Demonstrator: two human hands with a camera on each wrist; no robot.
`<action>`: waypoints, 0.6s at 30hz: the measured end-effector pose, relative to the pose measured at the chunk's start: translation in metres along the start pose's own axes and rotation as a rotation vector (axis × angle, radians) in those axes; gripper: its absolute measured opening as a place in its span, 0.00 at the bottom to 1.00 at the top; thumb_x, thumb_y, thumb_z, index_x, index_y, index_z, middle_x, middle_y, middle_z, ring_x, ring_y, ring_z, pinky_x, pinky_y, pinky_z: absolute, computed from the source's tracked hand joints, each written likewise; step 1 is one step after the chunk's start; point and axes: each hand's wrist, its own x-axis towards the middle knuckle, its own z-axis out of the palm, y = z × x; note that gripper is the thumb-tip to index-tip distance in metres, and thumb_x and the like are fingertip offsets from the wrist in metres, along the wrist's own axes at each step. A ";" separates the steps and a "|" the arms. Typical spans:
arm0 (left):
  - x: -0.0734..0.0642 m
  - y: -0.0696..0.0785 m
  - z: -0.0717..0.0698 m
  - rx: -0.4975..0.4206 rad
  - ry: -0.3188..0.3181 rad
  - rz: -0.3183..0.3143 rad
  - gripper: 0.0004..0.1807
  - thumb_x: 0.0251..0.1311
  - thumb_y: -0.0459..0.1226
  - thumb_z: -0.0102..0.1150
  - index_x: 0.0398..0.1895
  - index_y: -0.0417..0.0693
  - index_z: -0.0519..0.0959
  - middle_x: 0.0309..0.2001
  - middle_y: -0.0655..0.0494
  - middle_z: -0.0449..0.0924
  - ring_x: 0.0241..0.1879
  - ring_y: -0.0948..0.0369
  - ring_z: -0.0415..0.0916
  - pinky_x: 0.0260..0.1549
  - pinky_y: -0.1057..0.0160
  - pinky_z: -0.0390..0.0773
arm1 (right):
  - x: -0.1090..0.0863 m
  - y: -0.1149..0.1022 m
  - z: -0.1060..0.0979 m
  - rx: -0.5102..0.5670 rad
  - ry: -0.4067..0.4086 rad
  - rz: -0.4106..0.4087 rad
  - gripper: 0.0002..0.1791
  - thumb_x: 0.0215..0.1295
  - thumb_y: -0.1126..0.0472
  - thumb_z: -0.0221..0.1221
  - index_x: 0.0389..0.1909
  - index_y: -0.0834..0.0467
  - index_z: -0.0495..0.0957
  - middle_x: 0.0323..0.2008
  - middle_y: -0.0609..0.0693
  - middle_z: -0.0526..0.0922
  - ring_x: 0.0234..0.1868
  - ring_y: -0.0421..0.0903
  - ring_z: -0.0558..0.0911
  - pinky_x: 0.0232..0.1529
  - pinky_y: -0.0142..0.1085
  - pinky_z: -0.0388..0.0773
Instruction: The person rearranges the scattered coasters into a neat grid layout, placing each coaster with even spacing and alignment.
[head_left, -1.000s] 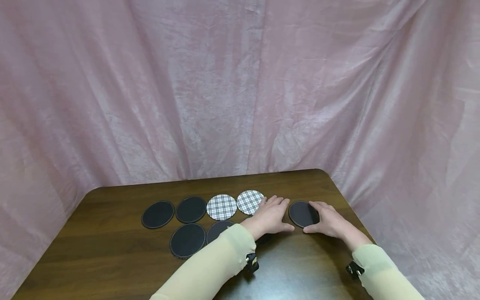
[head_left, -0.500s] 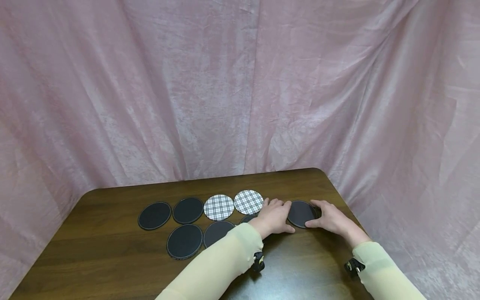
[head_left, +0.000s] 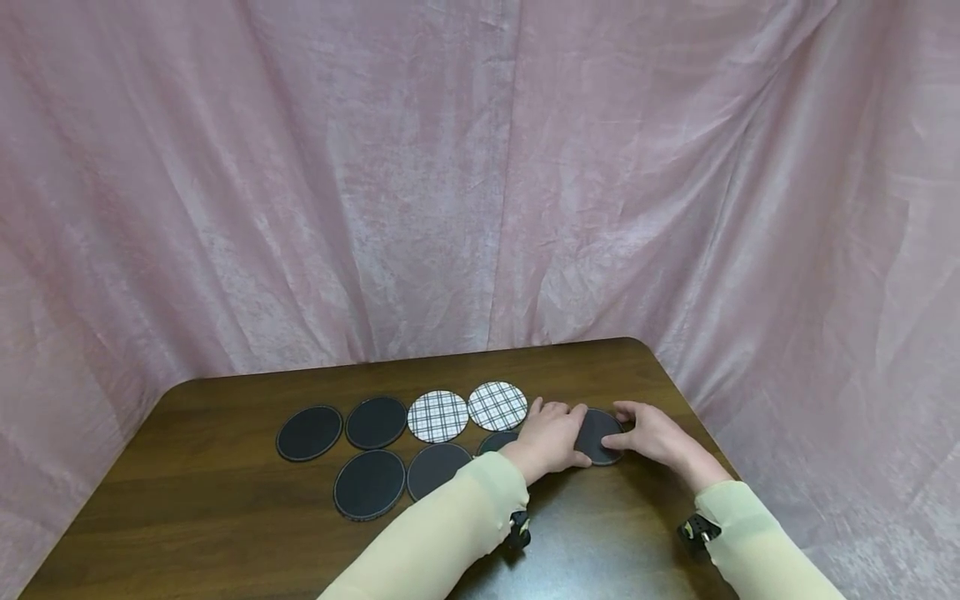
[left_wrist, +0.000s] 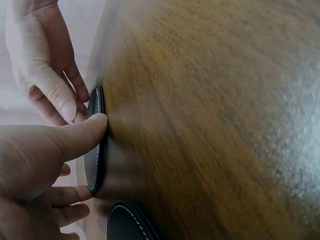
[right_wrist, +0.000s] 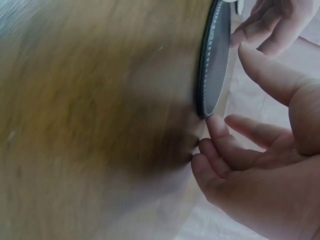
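A round black coaster (head_left: 594,433) with pale edge stitching lies between the two hands at the table's right side. My left hand (head_left: 551,440) is at its left, straight thumb on the near edge and a fingertip at the rim, as the left wrist view shows. From the right, my right hand (head_left: 651,435) touches the rim with a fingertip; in the right wrist view its thumb (right_wrist: 260,67) stands apart from the coaster's face. Partly behind the left wrist sits another dark coaster (head_left: 495,442). The left forearm partly covers a further black coaster (head_left: 437,468).
Two white plaid coasters (head_left: 438,417) lie side by side in the back row. Left of them are black coasters (head_left: 377,422), with one more black coaster (head_left: 369,485) in front. The wooden table (head_left: 187,500) ends at a pink curtain (head_left: 420,183).
The coaster between the hands has shifted slightly left and nearer. My right hand has moved left with it, its thumb now over the coaster. My left hand has come up to its left edge.
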 end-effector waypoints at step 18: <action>-0.003 0.002 0.001 -0.058 0.010 0.048 0.48 0.63 0.57 0.81 0.83 0.56 0.70 0.67 0.53 0.82 0.70 0.56 0.77 0.80 0.43 0.61 | -0.005 -0.002 -0.004 0.088 0.047 0.061 0.38 0.79 0.61 0.65 0.77 0.80 0.63 0.70 0.80 0.74 0.70 0.74 0.76 0.65 0.59 0.80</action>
